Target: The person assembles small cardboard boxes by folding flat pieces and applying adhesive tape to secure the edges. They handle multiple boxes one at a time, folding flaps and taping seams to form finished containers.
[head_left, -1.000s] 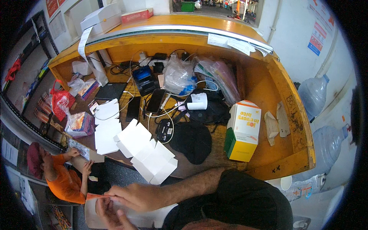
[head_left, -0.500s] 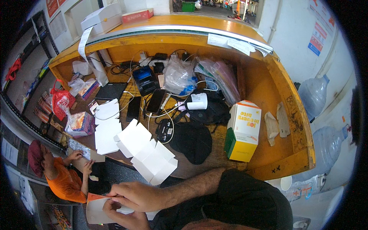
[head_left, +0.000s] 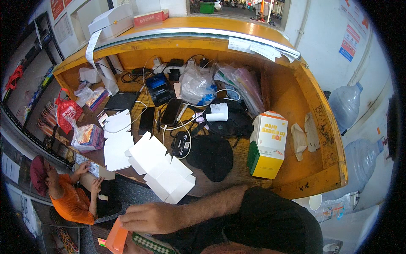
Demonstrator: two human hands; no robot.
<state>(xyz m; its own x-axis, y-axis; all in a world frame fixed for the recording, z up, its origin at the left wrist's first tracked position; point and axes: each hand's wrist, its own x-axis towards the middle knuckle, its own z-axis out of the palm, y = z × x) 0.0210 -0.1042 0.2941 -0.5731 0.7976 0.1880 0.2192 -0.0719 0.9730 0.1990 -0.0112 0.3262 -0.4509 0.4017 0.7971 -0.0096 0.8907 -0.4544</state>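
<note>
In the lower left, my right hand (head_left: 148,218) reaches across from the right, its fingers closed on the upper edge of an orange cardboard carton (head_left: 116,238). The carton stands tilted, with a small green and yellow flap low on its left. Of my left hand (head_left: 137,248) only a strip of skin shows beside the carton at the bottom edge; its fingers are hidden. Just beyond my right hand, flattened white carton blanks (head_left: 163,167) lie over the counter's near edge. A folded white, yellow and green carton (head_left: 267,146) stands to the right.
The wooden counter (head_left: 296,186) holds phones (head_left: 172,111), cables, a black cap (head_left: 213,158), a paper roll (head_left: 218,112) and plastic bags (head_left: 196,84). A person in orange (head_left: 72,199) sits at the left, handling cardboard. Water bottles (head_left: 363,161) stand at the right.
The carton has turned from its white inner side to its orange outer side and stands more upright. My left hand has dropped mostly out of sight. My right hand keeps its grip.
</note>
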